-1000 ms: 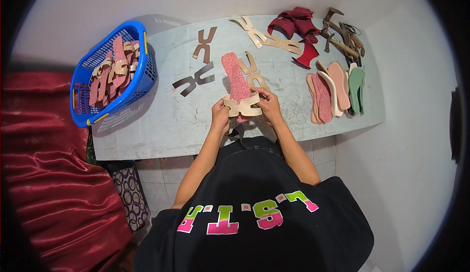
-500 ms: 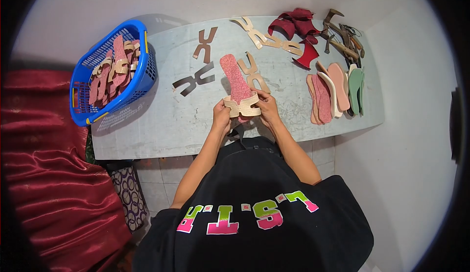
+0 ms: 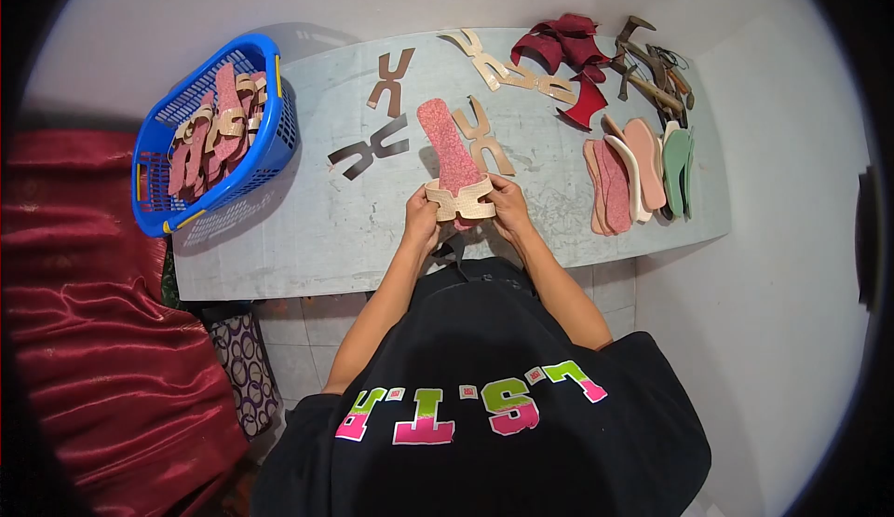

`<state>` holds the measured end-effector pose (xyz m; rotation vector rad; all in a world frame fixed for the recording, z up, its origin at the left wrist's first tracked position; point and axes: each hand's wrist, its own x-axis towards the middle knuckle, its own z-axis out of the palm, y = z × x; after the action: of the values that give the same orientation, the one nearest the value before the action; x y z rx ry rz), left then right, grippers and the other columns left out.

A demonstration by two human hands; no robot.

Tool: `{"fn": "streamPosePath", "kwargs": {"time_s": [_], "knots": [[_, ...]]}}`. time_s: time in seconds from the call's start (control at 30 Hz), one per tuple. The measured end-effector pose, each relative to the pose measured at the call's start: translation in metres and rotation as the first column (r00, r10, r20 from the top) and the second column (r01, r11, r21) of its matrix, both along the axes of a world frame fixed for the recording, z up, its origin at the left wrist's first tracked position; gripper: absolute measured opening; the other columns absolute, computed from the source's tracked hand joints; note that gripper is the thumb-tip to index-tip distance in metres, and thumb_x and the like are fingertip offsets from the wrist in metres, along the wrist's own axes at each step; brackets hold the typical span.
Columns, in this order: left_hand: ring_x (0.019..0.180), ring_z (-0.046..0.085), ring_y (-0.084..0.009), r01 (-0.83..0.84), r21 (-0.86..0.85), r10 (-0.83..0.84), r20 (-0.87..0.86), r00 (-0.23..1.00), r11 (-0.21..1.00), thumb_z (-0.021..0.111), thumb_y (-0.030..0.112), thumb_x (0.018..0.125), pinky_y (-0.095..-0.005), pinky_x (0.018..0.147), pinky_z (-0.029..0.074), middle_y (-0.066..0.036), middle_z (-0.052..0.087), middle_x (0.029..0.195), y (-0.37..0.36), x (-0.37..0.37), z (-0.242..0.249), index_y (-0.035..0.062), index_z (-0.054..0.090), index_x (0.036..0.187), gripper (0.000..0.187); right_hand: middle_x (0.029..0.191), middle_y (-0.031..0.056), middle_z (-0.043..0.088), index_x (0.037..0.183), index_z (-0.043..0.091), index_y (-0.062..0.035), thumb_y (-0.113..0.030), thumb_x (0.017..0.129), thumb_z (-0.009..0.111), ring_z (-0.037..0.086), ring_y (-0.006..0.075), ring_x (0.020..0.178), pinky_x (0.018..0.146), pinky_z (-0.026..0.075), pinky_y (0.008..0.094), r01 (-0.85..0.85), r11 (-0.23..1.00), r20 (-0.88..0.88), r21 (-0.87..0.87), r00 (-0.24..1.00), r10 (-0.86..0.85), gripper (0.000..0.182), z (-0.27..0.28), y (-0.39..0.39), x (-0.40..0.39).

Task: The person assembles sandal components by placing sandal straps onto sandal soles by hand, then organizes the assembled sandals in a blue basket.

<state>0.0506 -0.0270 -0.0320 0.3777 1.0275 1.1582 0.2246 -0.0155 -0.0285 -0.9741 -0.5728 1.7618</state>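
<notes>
Between my two hands is a sandal: a pink speckled insole [image 3: 450, 149] with a cream H-shaped upper strap [image 3: 460, 202] across its near end. My left hand [image 3: 422, 215] grips the left side of the strap, fingers closed. On the other side my right hand [image 3: 508, 206] is closed on the strap's right edge. The insole's far end points away from me, tilted slightly left. Just beyond my right hand a beige strap piece [image 3: 486, 135] lies on the table. Part of the sandal's near end is hidden under the strap.
A blue basket [image 3: 270, 135] of strapped pink insoles stands left on the grey table [image 3: 307, 238]. Dark strap pieces [image 3: 371, 147] lie nearby. At right are maroon pieces [image 3: 563, 47], hammers and other tools [image 3: 656, 88], and several loose insoles [image 3: 643, 158]. A wall [image 3: 782, 191] borders the right.
Almost nothing has shifted. The sandal and both hands stay in about the same place, with the insole's far end a few pixels higher in view.
</notes>
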Motion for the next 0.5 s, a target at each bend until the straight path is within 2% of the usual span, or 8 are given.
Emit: {"fn": "streamPosePath", "kwargs": {"time_s": [0.17, 0.27, 0.3, 0.37, 0.4, 0.43, 0.47, 0.5], "knots": [[0.098, 0.068, -0.0239, -0.007, 0.02, 0.007, -0.002, 1.0, 1.0, 0.038, -0.015, 0.084, -0.0367, 0.088, 0.056, -0.016, 0.064, 0.113, 0.001, 0.001, -0.002, -0.0062, 0.055, 0.12, 0.041, 0.105, 0.0084, 0.069, 0.124, 0.06, 0.0055, -0.004, 0.093, 0.062, 0.065, 0.0111, 0.088, 0.076, 0.054, 0.0235, 0.023, 1.0, 0.026, -0.001, 0.999, -0.023, 0.033, 0.005, 0.0, -0.003], [0.095, 0.068, -0.0239, -0.027, 0.017, 0.027, -0.011, 1.0, 0.999, 0.039, -0.014, 0.085, -0.0365, 0.085, 0.057, -0.016, 0.065, 0.11, 0.003, 0.002, -0.007, -0.0048, 0.055, 0.12, 0.04, 0.099, 0.0079, 0.07, 0.123, 0.061, 0.0055, -0.002, 0.092, 0.061, 0.065, 0.0114, 0.084, 0.075, 0.053, 0.0239, 0.044, 0.999, 0.013, -0.021, 0.999, -0.044, 0.032, 0.018, -0.001, -0.007], [0.091, 0.068, -0.0211, -0.048, 0.062, 0.052, -0.076, 0.996, 0.997, 0.041, -0.014, 0.084, -0.0342, 0.08, 0.057, -0.014, 0.066, 0.105, 0.002, 0.003, -0.006, -0.0042, 0.057, 0.115, 0.036, 0.099, 0.0079, 0.07, 0.123, 0.061, 0.0055, -0.002, 0.092, 0.061, 0.065, 0.0114, 0.084, 0.075, 0.053, 0.0239, 0.043, 0.999, 0.012, -0.026, 0.999, -0.043, 0.032, 0.022, 0.0, -0.008], [0.086, 0.067, -0.0182, -0.062, 0.108, 0.077, -0.139, 0.987, 0.992, 0.044, -0.015, 0.084, -0.0319, 0.076, 0.056, -0.012, 0.067, 0.099, 0.003, 0.007, -0.004, -0.0035, 0.06, 0.111, 0.033, 0.093, 0.0082, 0.07, 0.122, 0.063, 0.0023, 0.002, 0.088, 0.06, 0.065, 0.0119, 0.08, 0.076, 0.052, 0.0241, 0.004, 0.995, 0.465, 0.098, 0.884, -0.05, 0.035, 0.028, 0.006, -0.008], [0.083, 0.066, -0.0156, -0.062, 0.145, 0.091, -0.206, 0.974, 0.987, 0.045, -0.014, 0.084, -0.0301, 0.073, 0.055, -0.01, 0.067, 0.095, 0.004, 0.009, -0.004, -0.0027, 0.061, 0.106, 0.03, 0.093, 0.0082, 0.07, 0.122, 0.063, 0.0023, 0.002, 0.088, 0.06, 0.065, 0.0119, 0.08, 0.076, 0.052, 0.0241, 0.005, 0.995, 0.466, 0.097, 0.883, -0.05, 0.035, 0.026, 0.006, -0.009], [0.08, 0.065, -0.0131, -0.06, 0.185, 0.11, -0.272, 0.956, 0.981, 0.047, -0.014, 0.083, -0.0283, 0.069, 0.054, -0.008, 0.067, 0.091, 0.005, 0.01, -0.004, -0.0019, 0.063, 0.102, 0.027, 0.089, 0.0081, 0.07, 0.121, 0.063, 0.0005, 0.005, 0.085, 0.059, 0.065, 0.0122, 0.077, 0.073, 0.051, 0.0243, 0.043, 0.983, 0.527, 0.176, 0.839, -0.131, 0.037, 0.023, 0.007, -0.012], [0.08, 0.065, -0.0131, -0.061, 0.188, 0.112, -0.271, 0.956, 0.98, 0.047, -0.014, 0.083, -0.0283, 0.069, 0.054, -0.008, 0.067, 0.091, 0.006, 0.011, -0.003, -0.0019, 0.063, 0.102, 0.027, 0.085, 0.0079, 0.07, 0.121, 0.063, -0.0014, 0.008, 0.082, 0.058, 0.065, 0.0125, 0.075, 0.07, 0.05, 0.0244, 0.073, 0.963, 0.578, 0.258, 0.787, -0.215, 0.04, 0.022, 0.009, -0.013], [0.078, 0.064, -0.0127, -0.02, 0.229, 0.098, -0.332, 0.938, 0.973, 0.047, -0.013, 0.083, -0.0281, 0.069, 0.053, -0.007, 0.066, 0.09, 0.005, 0.012, -0.004, -0.0016, 0.063, 0.101, 0.026, 0.085, 0.0079, 0.07, 0.121, 0.063, -0.0014, 0.008, 0.082, 0.058, 0.065, 0.0125, 0.075, 0.07, 0.05, 0.0244, 0.072, 0.963, 0.578, 0.26, 0.787, -0.215, 0.04, 0.021, 0.01, -0.013]]}}
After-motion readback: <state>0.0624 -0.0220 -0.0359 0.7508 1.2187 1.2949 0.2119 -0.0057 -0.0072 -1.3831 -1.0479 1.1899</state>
